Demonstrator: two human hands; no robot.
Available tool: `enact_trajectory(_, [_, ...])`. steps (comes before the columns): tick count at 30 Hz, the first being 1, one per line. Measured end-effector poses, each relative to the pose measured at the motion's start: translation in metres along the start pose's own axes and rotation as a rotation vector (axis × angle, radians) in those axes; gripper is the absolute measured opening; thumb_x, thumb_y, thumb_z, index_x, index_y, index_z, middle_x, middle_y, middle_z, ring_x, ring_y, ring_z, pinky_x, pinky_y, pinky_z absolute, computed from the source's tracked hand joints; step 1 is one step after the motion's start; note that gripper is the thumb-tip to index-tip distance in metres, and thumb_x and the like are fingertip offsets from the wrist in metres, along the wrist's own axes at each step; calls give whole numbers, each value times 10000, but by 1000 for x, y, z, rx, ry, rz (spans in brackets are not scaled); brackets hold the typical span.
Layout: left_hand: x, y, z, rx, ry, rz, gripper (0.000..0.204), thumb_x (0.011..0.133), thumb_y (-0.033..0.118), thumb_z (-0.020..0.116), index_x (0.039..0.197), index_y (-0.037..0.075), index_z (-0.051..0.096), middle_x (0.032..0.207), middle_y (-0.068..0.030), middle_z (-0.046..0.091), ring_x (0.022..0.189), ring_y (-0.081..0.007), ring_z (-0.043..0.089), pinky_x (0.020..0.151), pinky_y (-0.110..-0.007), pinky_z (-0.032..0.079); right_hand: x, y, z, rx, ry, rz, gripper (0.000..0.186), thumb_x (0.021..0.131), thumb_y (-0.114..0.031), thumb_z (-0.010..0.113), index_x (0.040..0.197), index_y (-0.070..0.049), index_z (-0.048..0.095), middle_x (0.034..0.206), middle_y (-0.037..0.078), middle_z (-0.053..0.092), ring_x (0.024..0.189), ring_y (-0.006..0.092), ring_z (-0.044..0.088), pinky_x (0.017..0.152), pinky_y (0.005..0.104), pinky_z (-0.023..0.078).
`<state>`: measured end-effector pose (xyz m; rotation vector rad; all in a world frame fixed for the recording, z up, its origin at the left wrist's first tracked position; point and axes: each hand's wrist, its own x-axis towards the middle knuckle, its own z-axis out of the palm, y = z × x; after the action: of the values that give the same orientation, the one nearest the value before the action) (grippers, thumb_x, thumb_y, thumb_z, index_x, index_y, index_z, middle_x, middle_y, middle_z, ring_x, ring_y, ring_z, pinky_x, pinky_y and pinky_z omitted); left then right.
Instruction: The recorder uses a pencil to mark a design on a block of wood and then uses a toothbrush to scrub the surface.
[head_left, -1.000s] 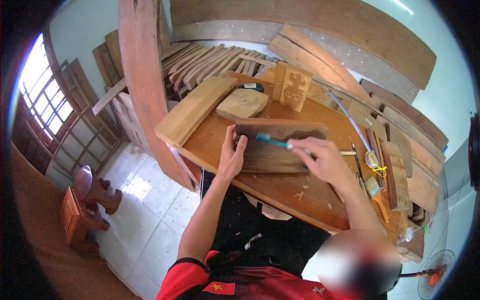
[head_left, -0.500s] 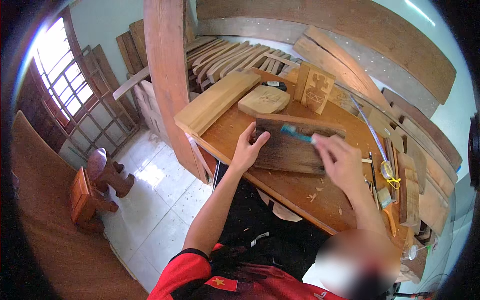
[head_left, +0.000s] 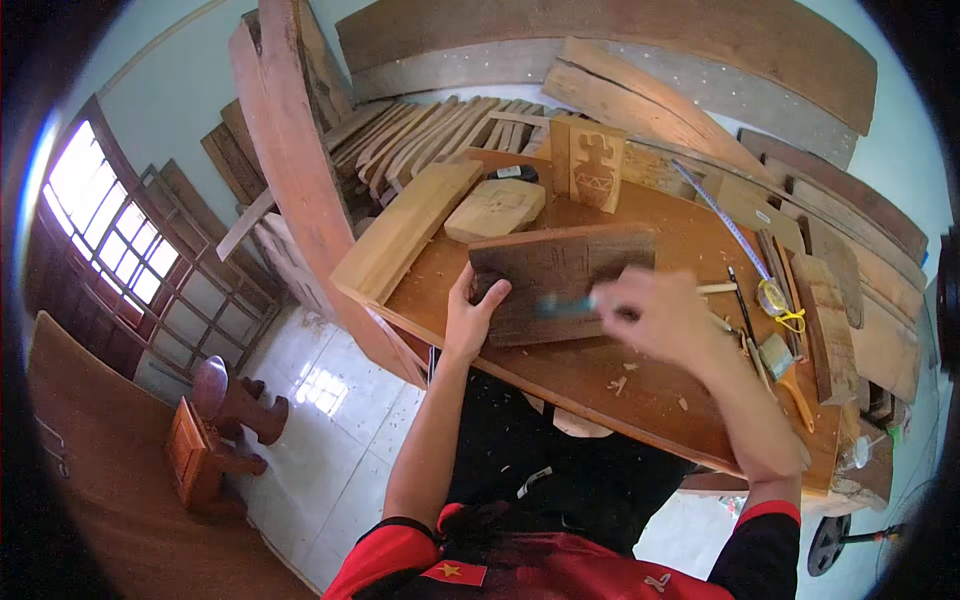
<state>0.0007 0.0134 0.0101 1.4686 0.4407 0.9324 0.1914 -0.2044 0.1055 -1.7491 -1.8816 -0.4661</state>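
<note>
My left hand (head_left: 472, 316) grips the left edge of a dark wooden board (head_left: 540, 268), thumb over its face. The board stands tilted on the brown worktable (head_left: 640, 400), its broad grained face turned toward me. In my right hand (head_left: 660, 312) is a teal toothbrush (head_left: 566, 306), blurred by motion. Its head lies against or just over the lower middle of the board; contact is hard to tell. The fingers of that hand are closed round the handle and partly smeared.
Behind the board lie a pale wood block (head_left: 495, 210), a long plank (head_left: 410, 235) and an upright carved piece (head_left: 597, 172). To the right are a tape measure (head_left: 771, 298), a pencil (head_left: 742, 305) and a flat paintbrush (head_left: 785, 368). Wood chips (head_left: 622, 383) dot the table.
The toothbrush and my right hand have moved down across the board. The board now stands more upright, its face turned more toward me. The whole view has shifted slightly.
</note>
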Motion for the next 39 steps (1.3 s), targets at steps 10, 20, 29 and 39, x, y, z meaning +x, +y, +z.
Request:
enact_trajectory(10, [-1,5,7,8,16,44,506,922,137,753,1354,-50,567,1254,-103,676,1153,-196,619,1038,-324,452,12,11,-31,-43,105,209,242,985,-374,633,963,-158,740,870,48,703,763,271,707,643,427,574])
enact_trajectory(20, [-1,8,7,20,1,37,554,884,126,792,1359,-42,562,1272,-101,667,1150,-184,616,1015,-315,463,11,0,-22,-18,-156,353,391,995,-463,588,841,-135,733,719,136,692,727,365,707,672,502,560])
enact_trajectory(29, [-5,11,7,37,63,53,509,907,124,770,1345,-41,572,1246,-97,673,1145,-185,610,1013,-320,460,6,4,-18,-8,-125,386,443,983,-472,602,811,-83,724,720,186,700,722,407,706,690,527,557])
enact_trajectory(39, [-2,0,11,4,76,58,496,934,148,734,1358,-48,565,1240,-95,673,1133,-182,610,1005,-320,460,-6,0,11,46,-332,271,463,993,-494,581,782,-97,692,700,170,687,690,384,703,637,513,552])
